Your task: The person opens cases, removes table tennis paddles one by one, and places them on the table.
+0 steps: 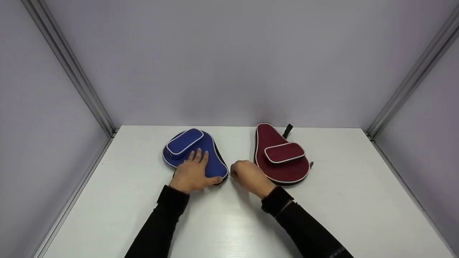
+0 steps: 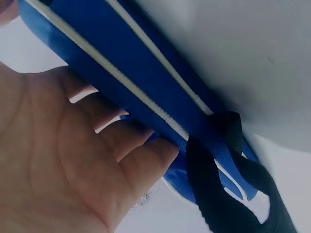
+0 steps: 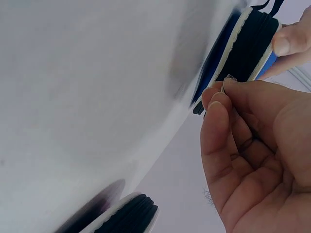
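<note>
Two paddle cases on a white surface (image 1: 125, 215), both hands at the blue one.

Blue case (image 1: 211, 157), teardrop-shaped with white piping, a raised zip pocket and a black zip edge, lies left of centre; the left hand (image 1: 192, 173) presses flat on it, fingers straight. The right hand (image 1: 249, 176) pinches what seems a small zip pull (image 3: 227, 77) at its edge, fingers together. A maroon case (image 1: 283, 157) lies beside.
</note>
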### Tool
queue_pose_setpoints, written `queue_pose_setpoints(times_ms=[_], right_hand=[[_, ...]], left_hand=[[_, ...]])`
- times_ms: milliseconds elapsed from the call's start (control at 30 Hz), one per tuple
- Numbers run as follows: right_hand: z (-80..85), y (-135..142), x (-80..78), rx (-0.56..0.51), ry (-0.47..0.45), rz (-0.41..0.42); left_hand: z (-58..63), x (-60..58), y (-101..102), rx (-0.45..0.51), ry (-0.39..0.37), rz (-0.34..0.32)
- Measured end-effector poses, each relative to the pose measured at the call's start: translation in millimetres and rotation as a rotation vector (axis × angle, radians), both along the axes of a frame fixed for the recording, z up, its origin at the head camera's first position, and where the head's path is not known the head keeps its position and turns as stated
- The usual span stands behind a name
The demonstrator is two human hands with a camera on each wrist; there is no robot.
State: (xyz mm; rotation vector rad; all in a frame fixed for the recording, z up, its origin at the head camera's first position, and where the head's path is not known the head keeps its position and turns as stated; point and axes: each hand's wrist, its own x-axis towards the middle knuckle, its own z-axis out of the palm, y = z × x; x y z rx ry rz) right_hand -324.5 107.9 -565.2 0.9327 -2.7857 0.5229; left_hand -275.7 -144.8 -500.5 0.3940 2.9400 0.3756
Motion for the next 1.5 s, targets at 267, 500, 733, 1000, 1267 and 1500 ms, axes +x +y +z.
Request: queue_pose_setpoints(times_ms=[267,500,733,1000,1267,1500], right_hand=[[31.7,-5,27.1,-0.005,0.011,-0.008],[21.9,1,17.0,-0.041,0.000,-0.038],[12.2,11,7.5,-0.027,0.068,-0.086],[-2.0,16,-6.6,0.011,0.044,-0.112],[-3.8,18,-7.5,0.084,0.001,-0.133],[-7.1,22,-5.9,0.120,0.002,-0.125]], left_hand=[[2.3,3.7,2,-0.053,0.059,0.019],[10.0,10.4,8,-0.107,0.084,0.047],[20.5,21.9,16,-0.183,0.093,0.060],[29.7,25.5,17,-0.175,0.086,0.006],[22.9,20.6,18,-0.080,0.127,-0.164],[-13.1,0.2,15,0.009,0.199,-0.207]])
